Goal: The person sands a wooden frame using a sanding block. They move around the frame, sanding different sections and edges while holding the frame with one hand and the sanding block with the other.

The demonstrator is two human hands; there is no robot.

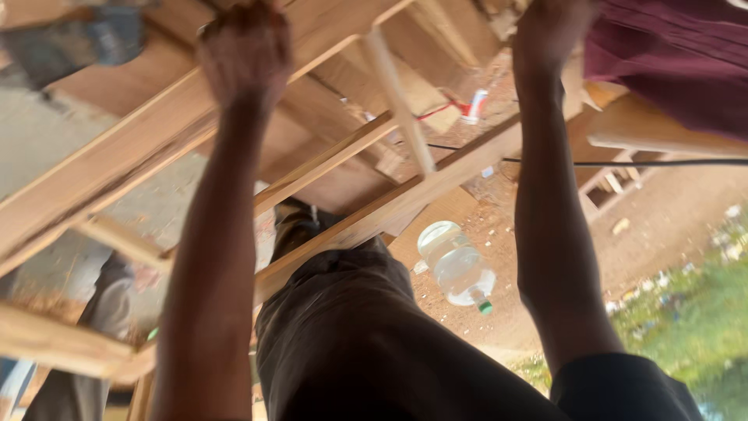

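Observation:
My left hand (243, 48) is closed in a fist on a long pale rail of a wooden frame (117, 156) at the upper left. My right hand (545, 31) reaches to the top edge beside a maroon cloth (670, 62); its fingers are cut off by the frame edge, so its grip is unclear. Both forearms stretch from the bottom of the view up to the wood. Slats and cross rails (397, 101) of the frame run diagonally between my arms. My dark trousers (351, 335) fill the lower middle.
A clear plastic bottle with a green cap (460, 269) lies on the dirt ground. A thin black cable (623, 162) runs across the right. A small red and white object (474, 105) lies among the wood. Grass (693, 320) lies at the right, and another person's grey trouser leg (93, 327) shows at the left.

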